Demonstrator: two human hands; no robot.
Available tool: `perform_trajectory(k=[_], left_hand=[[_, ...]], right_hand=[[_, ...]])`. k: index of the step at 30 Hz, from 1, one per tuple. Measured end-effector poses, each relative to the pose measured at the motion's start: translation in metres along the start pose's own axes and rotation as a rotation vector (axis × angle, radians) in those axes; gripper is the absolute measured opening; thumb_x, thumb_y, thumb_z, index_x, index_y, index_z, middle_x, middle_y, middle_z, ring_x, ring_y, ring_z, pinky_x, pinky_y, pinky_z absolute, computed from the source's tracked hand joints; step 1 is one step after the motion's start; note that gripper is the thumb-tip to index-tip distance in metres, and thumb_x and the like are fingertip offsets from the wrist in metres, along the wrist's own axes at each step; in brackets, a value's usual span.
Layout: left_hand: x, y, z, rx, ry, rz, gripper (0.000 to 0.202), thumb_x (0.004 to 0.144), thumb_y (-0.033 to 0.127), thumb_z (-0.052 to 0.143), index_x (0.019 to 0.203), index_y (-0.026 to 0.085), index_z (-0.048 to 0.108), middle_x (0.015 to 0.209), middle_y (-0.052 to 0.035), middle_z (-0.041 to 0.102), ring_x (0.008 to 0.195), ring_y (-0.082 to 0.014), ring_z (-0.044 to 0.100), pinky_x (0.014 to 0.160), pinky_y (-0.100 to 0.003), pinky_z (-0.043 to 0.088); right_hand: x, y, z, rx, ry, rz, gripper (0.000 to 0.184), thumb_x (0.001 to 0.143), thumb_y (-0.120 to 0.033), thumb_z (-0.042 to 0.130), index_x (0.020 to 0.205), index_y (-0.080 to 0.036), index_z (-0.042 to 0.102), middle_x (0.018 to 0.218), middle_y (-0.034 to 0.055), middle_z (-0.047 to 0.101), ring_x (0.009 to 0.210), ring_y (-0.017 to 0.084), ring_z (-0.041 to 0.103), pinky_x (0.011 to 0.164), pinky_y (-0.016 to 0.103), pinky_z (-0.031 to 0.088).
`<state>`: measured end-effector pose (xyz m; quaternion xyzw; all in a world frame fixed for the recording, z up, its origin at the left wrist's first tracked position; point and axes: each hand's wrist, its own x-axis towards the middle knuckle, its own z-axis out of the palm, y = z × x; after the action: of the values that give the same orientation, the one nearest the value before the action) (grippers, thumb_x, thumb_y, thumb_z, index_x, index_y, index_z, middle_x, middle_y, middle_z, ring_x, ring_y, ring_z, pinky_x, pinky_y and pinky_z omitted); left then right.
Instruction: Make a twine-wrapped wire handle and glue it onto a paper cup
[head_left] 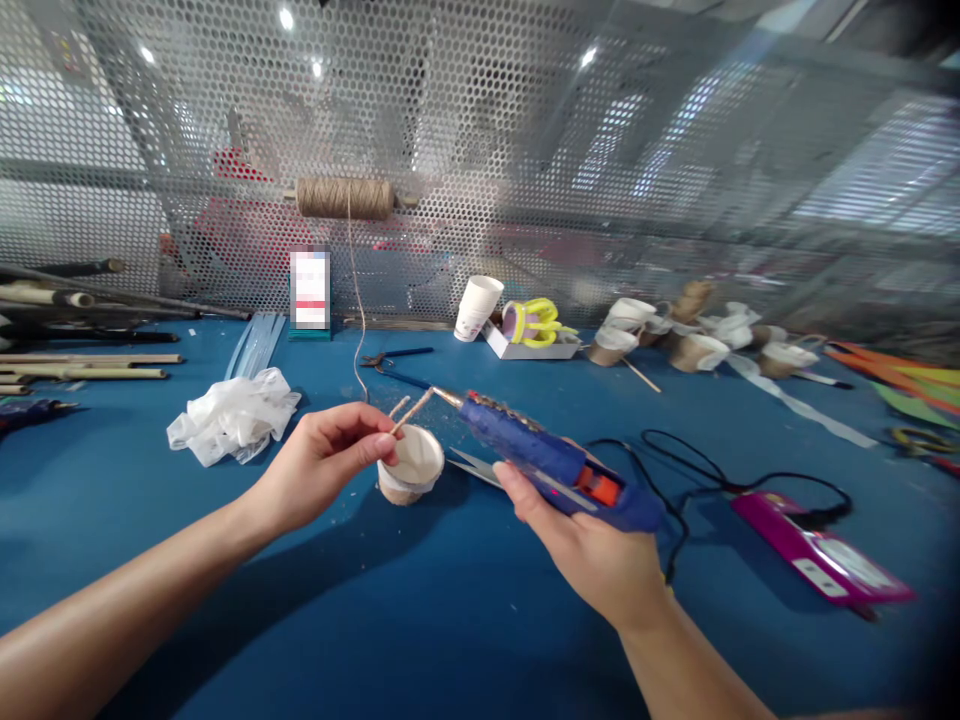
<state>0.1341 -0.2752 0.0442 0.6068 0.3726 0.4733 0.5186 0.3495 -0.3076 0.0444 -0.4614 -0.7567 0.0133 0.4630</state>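
Observation:
My right hand [592, 560] is wrapped round a blue hot glue gun [525, 445], its metal nozzle pointing left. Between the fingertips of my left hand [337, 455] is a thin twine-wrapped stick [414, 411], its upper end at or very near the nozzle tip. A second short piece beside it looks joined, though the fingers hide where. Just below stands a small paper cup [412, 465] with twine round its lower part. Jute twine [355, 280] hangs from a spool [345, 198] towards my left hand. Behind the glue gun lie scissors [480, 468], partly covered.
Pliers [382, 358], a white cup [478, 305] and a white box [525, 347] with yellow-handled scissors are at the back. Crumpled plastic [236, 415] and clear glue sticks [256, 345] lie left. A purple power strip [821, 550] with black cable sits right.

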Motion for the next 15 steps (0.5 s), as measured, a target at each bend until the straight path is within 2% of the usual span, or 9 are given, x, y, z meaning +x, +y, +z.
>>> perform_trajectory(k=[6, 10, 15], left_hand=[[-0.0001, -0.0004, -0.0002, -0.003, 0.004, -0.003, 0.006, 0.072, 0.019, 0.061, 0.072, 0.014, 0.063, 0.063, -0.0004, 0.063, 0.062, -0.0111, 0.056, 0.062, -0.024, 0.046], [-0.0001, -0.0006, -0.0004, 0.001, 0.004, -0.001, 0.005, 0.072, 0.018, 0.06, 0.073, 0.014, 0.063, 0.064, -0.0002, 0.063, 0.062, -0.0103, 0.057, 0.062, -0.022, 0.046], [-0.0001, -0.0011, -0.0004, 0.006, 0.01, -0.001, 0.005, 0.073, 0.018, 0.06, 0.072, 0.014, 0.063, 0.064, -0.0006, 0.064, 0.062, -0.0107, 0.057, 0.062, -0.023, 0.046]], right_hand=[[-0.0021, 0.0016, 0.0001, 0.011, -0.058, -0.019, 0.006, 0.075, -0.022, 0.06, 0.075, -0.02, 0.055, 0.063, -0.0018, 0.061, 0.056, 0.013, 0.06, 0.052, 0.022, 0.049], [-0.0022, 0.0017, -0.0003, -0.006, -0.017, -0.006, 0.006, 0.076, -0.022, 0.059, 0.073, -0.02, 0.055, 0.057, -0.0029, 0.058, 0.048, 0.012, 0.056, 0.049, 0.022, 0.048], [-0.0014, 0.0006, -0.0008, 0.009, -0.07, -0.019, 0.005, 0.076, -0.023, 0.06, 0.077, -0.019, 0.057, 0.07, 0.0014, 0.064, 0.062, 0.016, 0.062, 0.055, 0.024, 0.05]])
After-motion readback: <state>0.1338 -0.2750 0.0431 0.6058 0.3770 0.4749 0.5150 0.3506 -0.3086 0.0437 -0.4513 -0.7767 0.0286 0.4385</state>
